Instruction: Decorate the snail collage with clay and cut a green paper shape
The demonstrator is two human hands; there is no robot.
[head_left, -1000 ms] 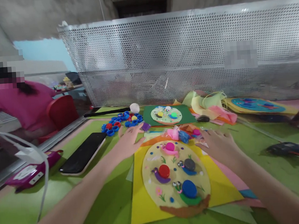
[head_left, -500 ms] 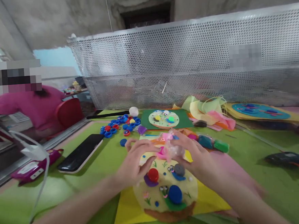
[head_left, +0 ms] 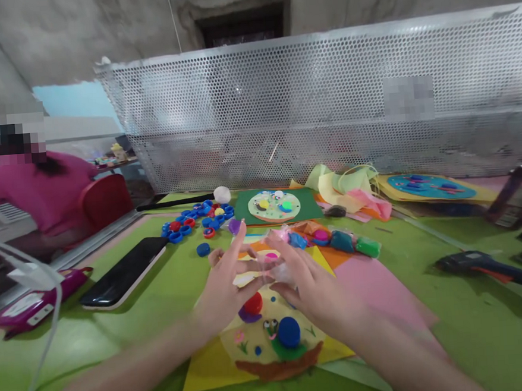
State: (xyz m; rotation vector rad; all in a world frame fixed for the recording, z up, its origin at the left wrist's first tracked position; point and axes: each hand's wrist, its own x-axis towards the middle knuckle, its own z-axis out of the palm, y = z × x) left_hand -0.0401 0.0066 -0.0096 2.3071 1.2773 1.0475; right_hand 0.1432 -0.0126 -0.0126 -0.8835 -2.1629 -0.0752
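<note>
My left hand (head_left: 226, 286) and my right hand (head_left: 310, 281) are close together above a round cream craft picture (head_left: 280, 307) on yellow paper. Between their fingertips is a crinkled clear plastic wrapper (head_left: 266, 268); both hands pinch it, and its contents are hard to make out. The left index finger points upward. Snails on the picture have bottle-cap shells: a red cap (head_left: 253, 303) on purple clay and a blue cap (head_left: 289, 332) on green clay with googly eyes. My hands hide the upper part of the picture.
Wrapped clay packets (head_left: 342, 241) lie behind my right hand. Blue and red caps (head_left: 186, 223), a phone (head_left: 126, 273) and a purple power strip (head_left: 40, 303) are at left. A glue gun (head_left: 484, 263) and dark can (head_left: 515, 195) are at right. A perforated metal panel (head_left: 304, 109) stands behind.
My hands have drawn closer together, and the left fingers now meet the plastic wrapper in the right. The left index finger has lifted. The whole view has shifted slightly.
</note>
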